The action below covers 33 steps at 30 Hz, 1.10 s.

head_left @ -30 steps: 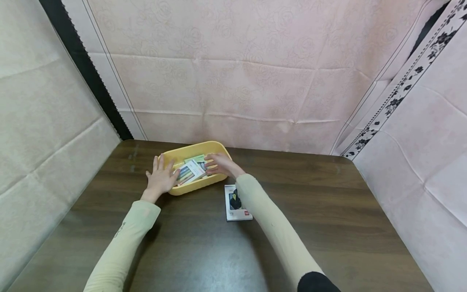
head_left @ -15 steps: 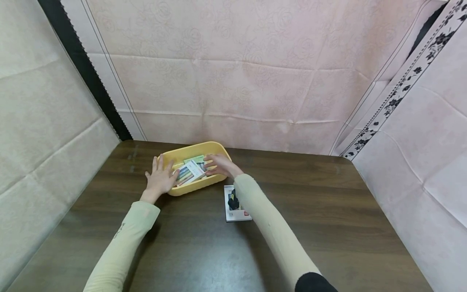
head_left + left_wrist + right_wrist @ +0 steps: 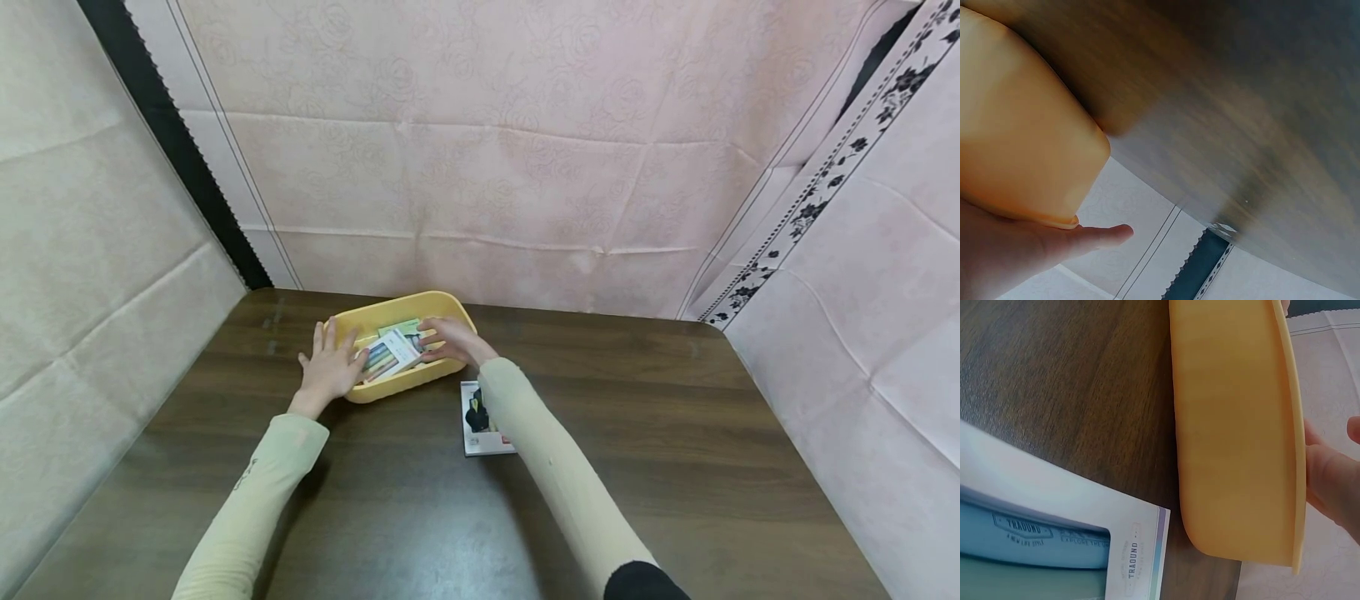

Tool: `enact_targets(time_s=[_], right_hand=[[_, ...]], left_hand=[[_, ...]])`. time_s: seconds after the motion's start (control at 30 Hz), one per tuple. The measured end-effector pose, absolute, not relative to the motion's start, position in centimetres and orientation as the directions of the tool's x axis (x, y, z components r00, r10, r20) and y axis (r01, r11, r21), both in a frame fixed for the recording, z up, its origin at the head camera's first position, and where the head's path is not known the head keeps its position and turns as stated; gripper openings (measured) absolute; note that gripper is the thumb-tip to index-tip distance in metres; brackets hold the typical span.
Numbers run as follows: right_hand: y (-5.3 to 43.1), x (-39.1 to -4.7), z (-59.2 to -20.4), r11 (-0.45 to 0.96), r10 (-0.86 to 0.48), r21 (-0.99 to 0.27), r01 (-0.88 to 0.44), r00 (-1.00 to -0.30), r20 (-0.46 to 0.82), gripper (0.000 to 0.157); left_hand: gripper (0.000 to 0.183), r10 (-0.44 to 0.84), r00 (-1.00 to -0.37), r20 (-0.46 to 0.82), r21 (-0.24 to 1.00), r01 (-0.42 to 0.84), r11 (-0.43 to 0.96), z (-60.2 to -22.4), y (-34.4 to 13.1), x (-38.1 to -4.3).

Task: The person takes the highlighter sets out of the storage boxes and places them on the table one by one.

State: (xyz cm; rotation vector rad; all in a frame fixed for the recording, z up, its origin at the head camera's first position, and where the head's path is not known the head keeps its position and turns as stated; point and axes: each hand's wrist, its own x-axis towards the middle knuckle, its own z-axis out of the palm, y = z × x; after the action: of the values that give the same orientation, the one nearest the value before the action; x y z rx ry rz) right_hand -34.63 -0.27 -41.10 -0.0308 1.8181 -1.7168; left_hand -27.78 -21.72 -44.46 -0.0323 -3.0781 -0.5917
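Note:
A yellow plastic basket (image 3: 408, 385) stands near the table's far edge, holding a white box of coloured pens (image 3: 393, 353) and a light-green box (image 3: 400, 327). My left hand (image 3: 330, 372) lies at the basket's left end, fingers spread; in the left wrist view a finger (image 3: 1107, 235) extends past the basket's corner (image 3: 1041, 125). My right hand (image 3: 453, 340) reaches over the basket's right side, fingers loosely extended above its inside. In the right wrist view that hand (image 3: 1335, 478) shows beyond the rim. Whether its fingertips touch anything inside is hidden.
A white box (image 3: 487, 444) lies on the brown wooden table (image 3: 675, 433) under my right forearm, partly hidden by the sleeve. In the right wrist view this windowed box (image 3: 1138, 550) shows blue and green barrels marked TRAOUND. Pale cloth (image 3: 480, 183) hangs behind the table.
My right forearm has shifted slightly left, and the right fingers have moved a little over the basket. My left hand and the boxes look almost unchanged.

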Motion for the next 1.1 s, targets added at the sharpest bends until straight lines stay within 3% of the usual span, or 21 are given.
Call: enact_targets(time_s=[1.1], right_hand=[[-0.31,-34.66,-41.08,0.166,-0.452,-0.904,0.394,-0.784,-0.425,0.04]], left_hand=[[0.058,0.025,-1.0,0.012,0.385,0.028,0.923,-44.69,-21.76,-27.96]])
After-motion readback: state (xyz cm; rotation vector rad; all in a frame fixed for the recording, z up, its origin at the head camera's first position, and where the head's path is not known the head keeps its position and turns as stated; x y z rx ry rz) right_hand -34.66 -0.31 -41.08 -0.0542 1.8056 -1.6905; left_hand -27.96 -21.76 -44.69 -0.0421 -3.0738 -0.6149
